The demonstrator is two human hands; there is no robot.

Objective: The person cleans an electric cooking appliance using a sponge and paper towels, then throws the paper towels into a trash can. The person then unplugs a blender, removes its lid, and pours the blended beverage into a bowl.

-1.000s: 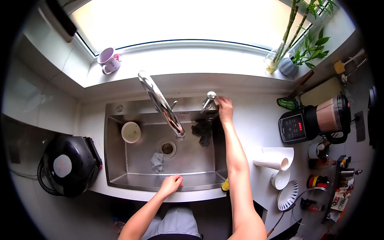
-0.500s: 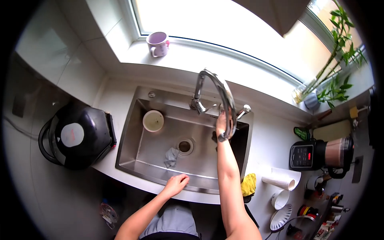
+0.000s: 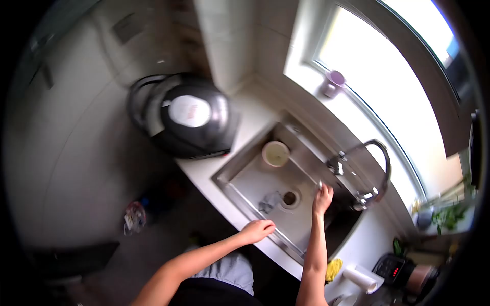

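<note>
My right hand (image 3: 322,199) is over the right part of the steel sink (image 3: 244,189), below the faucet (image 3: 384,153). Its fingers are closed, with a small pale, shiny bit at the fingertips that is too blurred to name. My left hand (image 3: 258,231) hovers by the sink's front edge, fingers curled in and nothing visible in them. A pale round bowl (image 3: 276,154) sits in the sink's far left corner, something greenish inside. Beside the drain (image 3: 290,199) lies a crumpled grey cloth (image 3: 269,202).
Left of the sink stands a black countertop appliance (image 3: 191,115). A purple mug (image 3: 333,84) rests on the windowsill. On the right counter are a yellow cloth (image 3: 334,269), a paper towel roll (image 3: 361,278) and a blender (image 3: 400,273). Green plants (image 3: 449,218) stand farther right.
My view has turned left, so the sink appears tilted and farther right. My right hand has come back from behind the faucet to above the sink. The left hand stays near the front edge.
</note>
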